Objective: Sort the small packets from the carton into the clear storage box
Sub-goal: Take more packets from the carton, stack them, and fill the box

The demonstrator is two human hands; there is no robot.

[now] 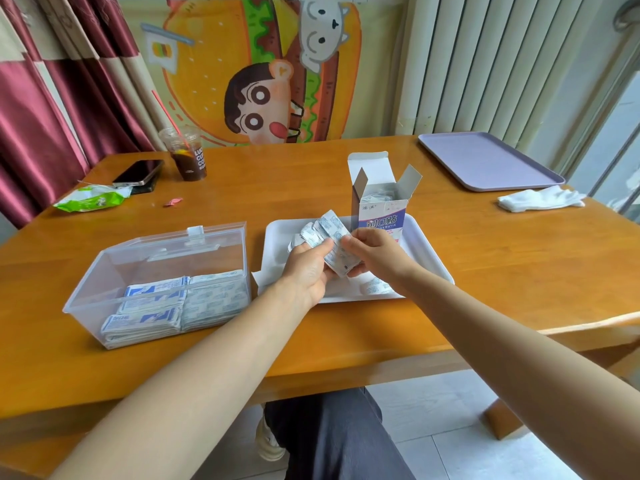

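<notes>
On the wooden table point(502, 271), from left: clear storage box point(90, 289), lid raised, stacked packets point(180, 306) in its near part; left hand point(304, 268) gripping a fan of small packets point(325, 232) above the white tray point(277, 249); right hand point(372, 251) pinching the nearest one; open carton point(379, 211) upright on the tray behind.

Wooden table point(485, 271), maroon curtain point(41, 116), cartoon burger wall hanging point(263, 71) — white radiator point(485, 64), pale tiled floor point(450, 427)

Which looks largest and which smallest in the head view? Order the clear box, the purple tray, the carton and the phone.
Largest first:
clear box
purple tray (farther from the camera, so its true size against the box is unsure)
carton
phone
</notes>
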